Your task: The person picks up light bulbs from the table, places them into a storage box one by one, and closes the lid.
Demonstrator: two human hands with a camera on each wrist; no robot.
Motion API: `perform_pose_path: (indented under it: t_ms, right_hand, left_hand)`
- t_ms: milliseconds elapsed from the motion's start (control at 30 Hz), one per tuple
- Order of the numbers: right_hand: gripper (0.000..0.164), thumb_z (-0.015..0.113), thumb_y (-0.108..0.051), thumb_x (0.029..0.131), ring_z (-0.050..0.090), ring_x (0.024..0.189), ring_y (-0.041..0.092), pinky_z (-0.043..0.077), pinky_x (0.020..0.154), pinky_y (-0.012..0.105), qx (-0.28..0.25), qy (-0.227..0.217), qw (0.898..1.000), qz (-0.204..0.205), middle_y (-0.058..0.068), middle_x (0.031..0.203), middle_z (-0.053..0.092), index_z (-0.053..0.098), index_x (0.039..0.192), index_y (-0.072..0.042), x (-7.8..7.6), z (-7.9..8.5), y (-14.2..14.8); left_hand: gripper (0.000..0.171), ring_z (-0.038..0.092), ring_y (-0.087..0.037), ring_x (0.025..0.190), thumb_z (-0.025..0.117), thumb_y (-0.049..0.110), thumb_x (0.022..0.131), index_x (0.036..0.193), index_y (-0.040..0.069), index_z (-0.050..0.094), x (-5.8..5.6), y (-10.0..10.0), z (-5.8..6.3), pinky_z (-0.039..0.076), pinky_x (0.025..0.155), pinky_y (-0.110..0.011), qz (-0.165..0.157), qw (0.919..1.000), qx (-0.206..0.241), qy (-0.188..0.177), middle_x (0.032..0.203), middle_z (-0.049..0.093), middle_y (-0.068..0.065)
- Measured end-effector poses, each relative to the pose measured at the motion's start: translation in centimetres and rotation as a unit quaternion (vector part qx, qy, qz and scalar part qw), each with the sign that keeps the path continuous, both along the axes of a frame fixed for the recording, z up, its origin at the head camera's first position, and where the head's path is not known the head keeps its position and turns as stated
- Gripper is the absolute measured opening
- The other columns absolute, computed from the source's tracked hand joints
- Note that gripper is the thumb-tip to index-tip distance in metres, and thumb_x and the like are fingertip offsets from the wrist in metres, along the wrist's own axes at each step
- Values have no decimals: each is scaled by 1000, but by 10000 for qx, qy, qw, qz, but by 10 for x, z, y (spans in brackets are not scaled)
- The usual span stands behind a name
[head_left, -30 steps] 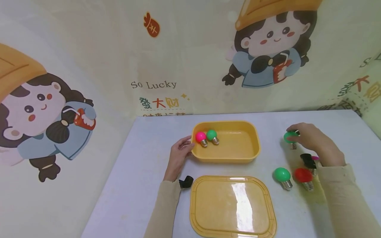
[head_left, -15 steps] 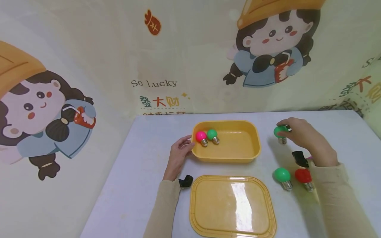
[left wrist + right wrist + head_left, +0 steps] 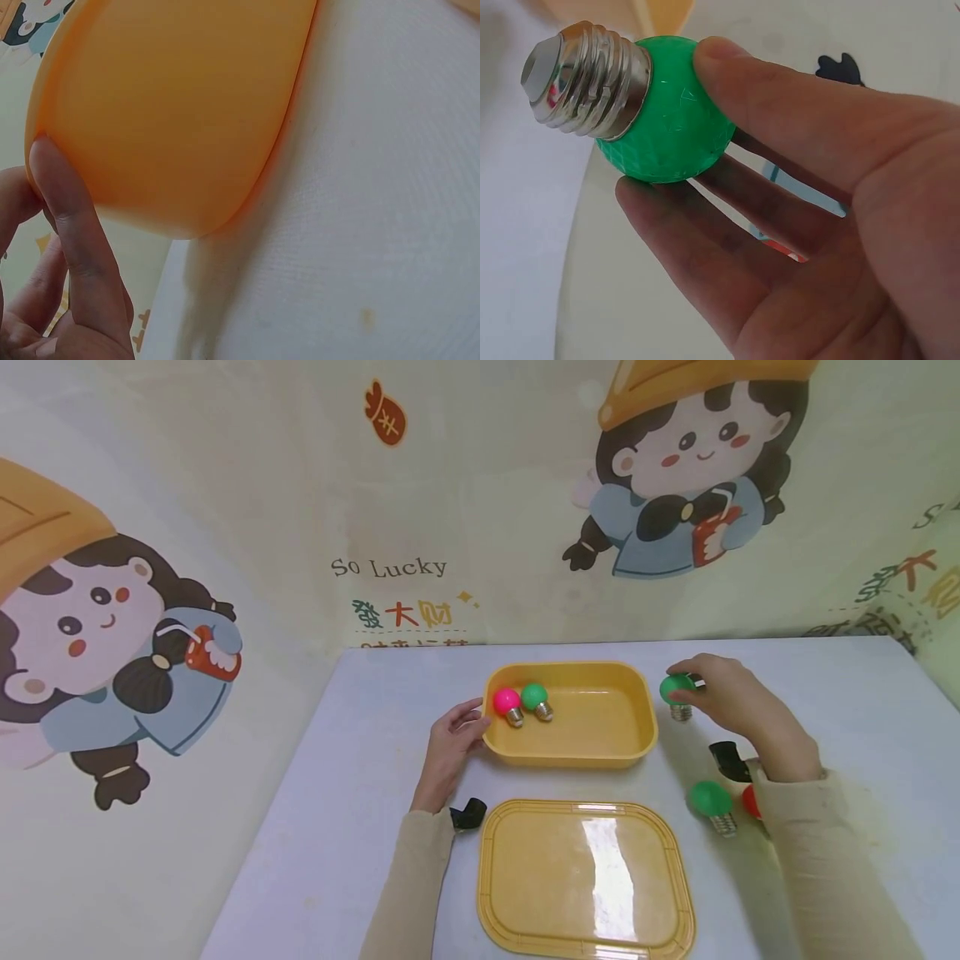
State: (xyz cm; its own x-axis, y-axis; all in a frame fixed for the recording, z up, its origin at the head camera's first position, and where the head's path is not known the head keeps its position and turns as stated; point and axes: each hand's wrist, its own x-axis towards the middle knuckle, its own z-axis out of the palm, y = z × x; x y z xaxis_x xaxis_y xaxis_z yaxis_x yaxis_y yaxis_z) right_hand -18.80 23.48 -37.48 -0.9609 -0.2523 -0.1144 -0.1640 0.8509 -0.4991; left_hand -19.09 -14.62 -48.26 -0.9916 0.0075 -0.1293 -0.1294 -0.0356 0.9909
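Right wrist view shows the base tip of a held green bulb (image 3: 676,112), unseen in head view — there, just right of yellow tub (image 3: 600,727) | right hand (image 3: 738,697): fingers and thumb parted, pinching its globe; left hand (image 3: 447,752): fingers loosely extended, touching tub's left end | lower right: sleeve (image 3: 798,843) partly hides red bulb (image 3: 751,802)

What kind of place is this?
Probably an indoor tabletop workspace, perhaps a staged one: there's a white table, a cartoon-printed backdrop behind it, and a yellow bin holding a pink bulb and a green bulb.
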Motion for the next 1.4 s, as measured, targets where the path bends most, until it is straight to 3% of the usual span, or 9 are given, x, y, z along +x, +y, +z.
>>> perform_pose_path:
  t_ms: [433,800,1033,1400]
  right_hand:
    - [38,71,-7,91,60,106,43,48,93,60,-176,504,9981,317,28,118,64,62,124,10,-1,5,-21]
    - [36,71,-5,90,60,105,40,50,93,58,-301,556,9976,299,26,116,65,63,123,9,-4,7,-37]
    - [36,71,-6,90,59,102,39,51,93,57,-352,469,9977,328,24,114,64,63,122,9,-7,4,-49]
    - [32,69,-8,92,57,97,35,50,91,54,-313,442,9977,411,24,112,65,64,119,9,-21,-7,-66]
  left_hand:
    - [37,64,-23,92,74,16,90,127,12,65,-2,-1,-2,57,70,-24,-55,9999,139,38,111,60,-9]
    - [40,63,-20,89,75,18,89,127,12,65,-2,-1,-2,57,71,-24,-100,9998,167,44,111,61,-7]
    - [35,62,-24,89,72,13,91,126,12,66,-1,-1,-2,57,69,-23,-65,9997,219,52,110,59,-8]
    - [38,63,-19,87,73,16,91,127,11,65,0,0,0,57,70,-24,-54,9998,173,37,111,60,-8]
